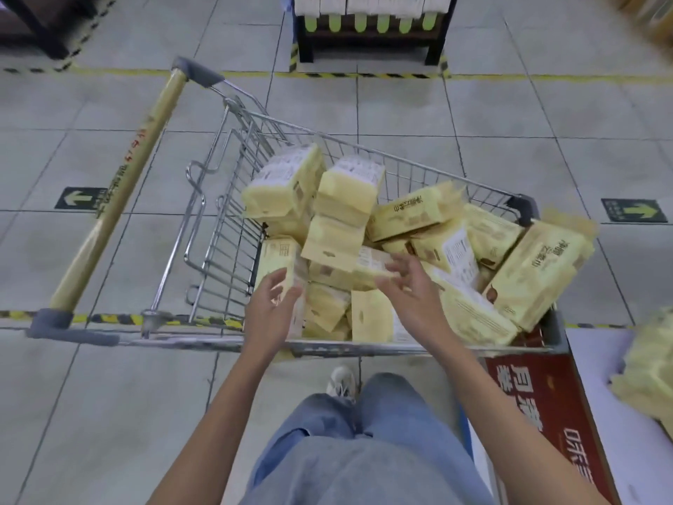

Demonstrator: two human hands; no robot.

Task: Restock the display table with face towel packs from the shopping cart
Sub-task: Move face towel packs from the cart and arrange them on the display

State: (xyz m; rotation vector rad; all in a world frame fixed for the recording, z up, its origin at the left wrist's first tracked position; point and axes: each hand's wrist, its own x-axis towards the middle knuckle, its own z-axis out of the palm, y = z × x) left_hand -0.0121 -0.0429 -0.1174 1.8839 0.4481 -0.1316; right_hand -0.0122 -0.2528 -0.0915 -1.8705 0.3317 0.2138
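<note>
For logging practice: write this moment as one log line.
stage: reaching into silver wire shopping cart; left hand: open; right hand: open; pale yellow face towel packs: piled inside

Grey floor tiles (510, 114) run underfoot, crossed by a yellow-and-black tape line (364, 74). A green arrow sticker (81, 197) sits on the floor at the left, a second arrow sticker (633, 210) at the right. Farther off stands a dark shelf unit (371, 41) carrying white packs (364, 3) above green tags (359, 22).
</note>
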